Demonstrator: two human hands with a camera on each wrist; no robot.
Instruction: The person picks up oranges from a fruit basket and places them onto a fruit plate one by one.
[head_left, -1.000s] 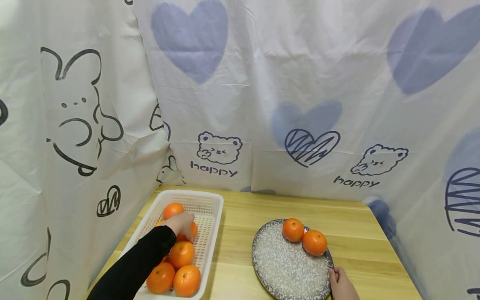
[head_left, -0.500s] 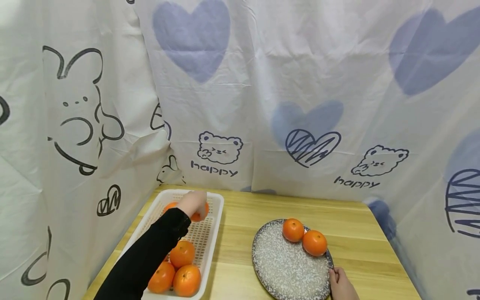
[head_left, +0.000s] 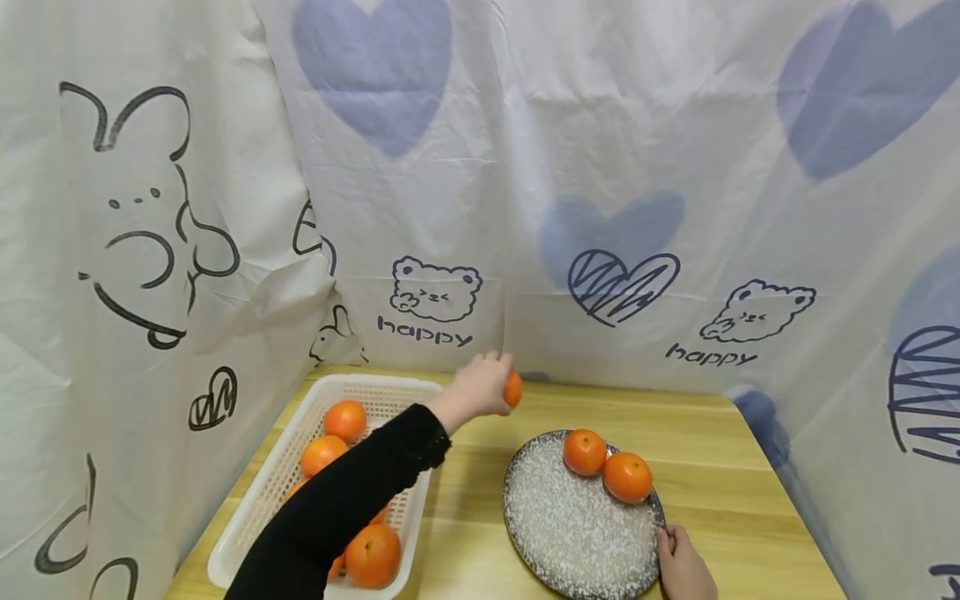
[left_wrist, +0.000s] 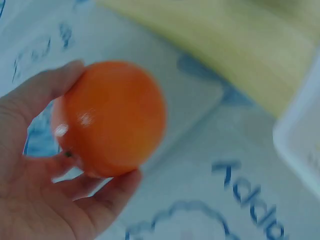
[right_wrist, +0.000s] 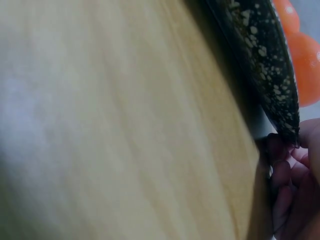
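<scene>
My left hand (head_left: 480, 386) holds an orange (head_left: 513, 389) in the air over the back of the table, between basket and plate. In the left wrist view, thumb and fingers curl round the sides of this glossy orange (left_wrist: 117, 117). My right hand (head_left: 684, 565) pinches the right rim of a round speckled plate (head_left: 577, 533). The right wrist view shows the dark underside of the plate (right_wrist: 265, 55), with fingers beneath its edge. Two oranges sit side by side near the plate's back right rim, one orange (head_left: 585, 452) behind the other orange (head_left: 627, 477).
A white plastic basket (head_left: 251, 500) stands at the left with several oranges (head_left: 372, 555) in it, partly hidden by the black left sleeve (head_left: 352, 500). Printed cloth (head_left: 525, 208) hangs behind and beside the wooden table (head_left: 720, 450).
My left hand has lifted an orange out of the basket and carried it right, past the basket's rim. The right hand keeps its hold on the plate. The head view has shifted slightly.
</scene>
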